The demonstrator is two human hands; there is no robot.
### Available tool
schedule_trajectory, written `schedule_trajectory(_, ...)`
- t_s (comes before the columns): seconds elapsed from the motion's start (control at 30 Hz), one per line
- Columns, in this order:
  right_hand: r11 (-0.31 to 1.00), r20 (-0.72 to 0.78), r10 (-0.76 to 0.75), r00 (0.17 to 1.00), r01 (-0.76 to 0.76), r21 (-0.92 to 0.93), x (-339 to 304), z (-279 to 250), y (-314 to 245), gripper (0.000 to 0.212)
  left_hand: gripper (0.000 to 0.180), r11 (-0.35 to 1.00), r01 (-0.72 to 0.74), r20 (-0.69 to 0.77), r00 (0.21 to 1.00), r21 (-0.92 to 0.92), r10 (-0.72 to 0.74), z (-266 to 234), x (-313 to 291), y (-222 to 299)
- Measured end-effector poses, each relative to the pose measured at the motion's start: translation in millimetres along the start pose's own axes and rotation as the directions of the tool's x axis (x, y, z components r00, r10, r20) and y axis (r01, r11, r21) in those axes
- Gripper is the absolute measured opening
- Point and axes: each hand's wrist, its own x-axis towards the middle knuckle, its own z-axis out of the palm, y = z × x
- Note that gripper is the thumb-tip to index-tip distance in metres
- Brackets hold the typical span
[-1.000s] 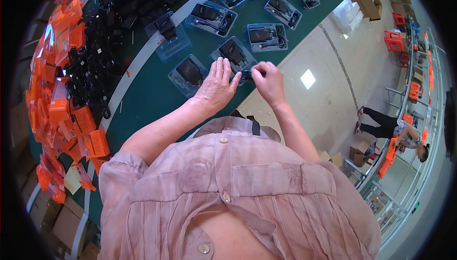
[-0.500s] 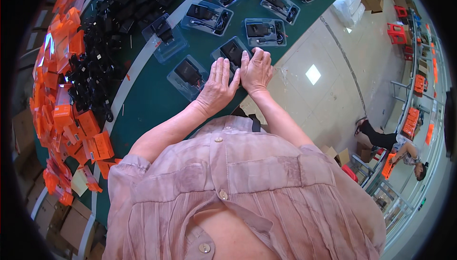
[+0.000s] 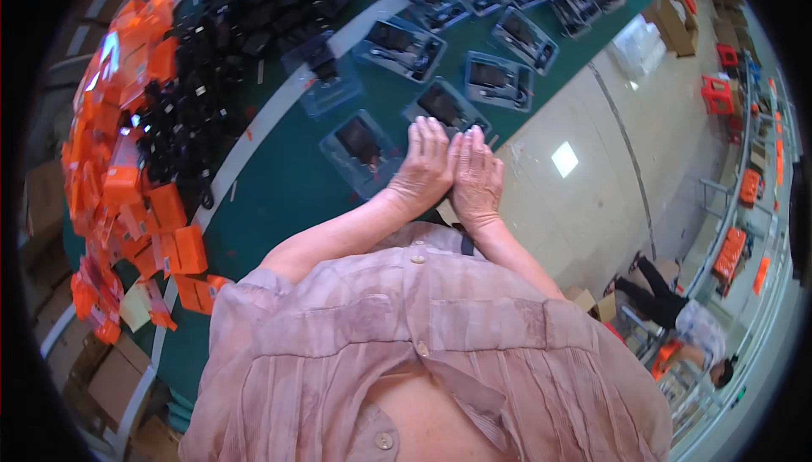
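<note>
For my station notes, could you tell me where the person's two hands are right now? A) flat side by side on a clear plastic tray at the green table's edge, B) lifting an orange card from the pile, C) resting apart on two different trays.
A: the left hand and right hand lie palm-down, touching, on a clear plastic tray at the edge of the green table.

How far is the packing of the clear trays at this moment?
Done, it seems: several filled clear trays lie in rows on the green belt. In hand: left hand and right hand press flat, side by side, near one tray. Left: a heap of loose black parts and orange cards.
</note>
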Motion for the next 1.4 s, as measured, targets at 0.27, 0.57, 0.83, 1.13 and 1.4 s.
schedule_trajectory(0.27, 0.998, 0.146, -0.018, 0.989, 0.026, -0.054, 7, 1, 14, 0.068, 0.035, 0.84, 0.112, -0.236, 0.932, -0.531, -0.274, -47, -3, -52)
schedule_trajectory(0.57, 0.905, 0.158, 0.079, 0.984, -0.137, 0.402, 47, -30, 25, 0.051, 0.019, 0.415, 0.91, -0.074, 0.412, -0.019, -0.908, -29, -155, -235)
schedule_trajectory(0.83, 0.779, -0.086, -0.088, 0.992, 0.122, 0.615, 52, -73, -37, 0.033, 0.018, 0.374, 0.885, 0.053, 0.402, -0.277, -0.914, -11, -158, -221)
schedule_trajectory(1.13, 0.625, -0.041, -0.282, 0.959, 0.216, 0.751, 44, -78, -71, 0.025, 0.022, -0.25, 0.396, 0.328, 0.142, -0.884, -0.934, -6, -140, -258)
schedule_trajectory(1.4, 0.114, 0.353, -0.181, 0.918, -0.336, 0.935, 56, -96, -87, 0.035, 0.03, -0.585, 0.201, 0.602, 0.464, -0.786, -0.649, -88, -109, -86)
